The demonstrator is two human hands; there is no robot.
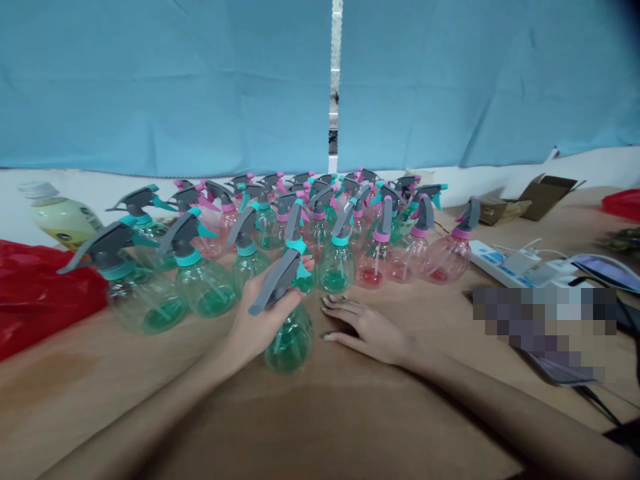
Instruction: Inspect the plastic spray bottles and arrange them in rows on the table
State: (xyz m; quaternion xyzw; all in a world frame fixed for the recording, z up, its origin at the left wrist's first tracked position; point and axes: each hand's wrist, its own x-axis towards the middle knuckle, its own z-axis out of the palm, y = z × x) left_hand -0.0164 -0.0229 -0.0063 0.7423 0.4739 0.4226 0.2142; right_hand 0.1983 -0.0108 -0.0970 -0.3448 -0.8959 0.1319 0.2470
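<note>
My left hand (pixel 267 303) is wrapped round the neck of a green spray bottle (pixel 289 343) with a grey head and turquoise trigger. That bottle stands in front of the others, over the wooden table (pixel 320 420). My right hand (pixel 367 327) lies palm down on the table just right of it, fingers stretched out and holding nothing. Behind both hands several more spray bottles stand in rows. Green ones, such as the green bottle (pixel 206 290), have turquoise collars; pink ones, such as the pink bottle (pixel 447 259), have pink collars.
On the left lie a red plastic bag (pixel 45 293) and a capped drink bottle (pixel 63 217). To the right are a power strip (pixel 505 263) with cables, a phone (pixel 555 360) and an open cardboard box (pixel 547 197). A blue curtain (pixel 165 87) hangs behind.
</note>
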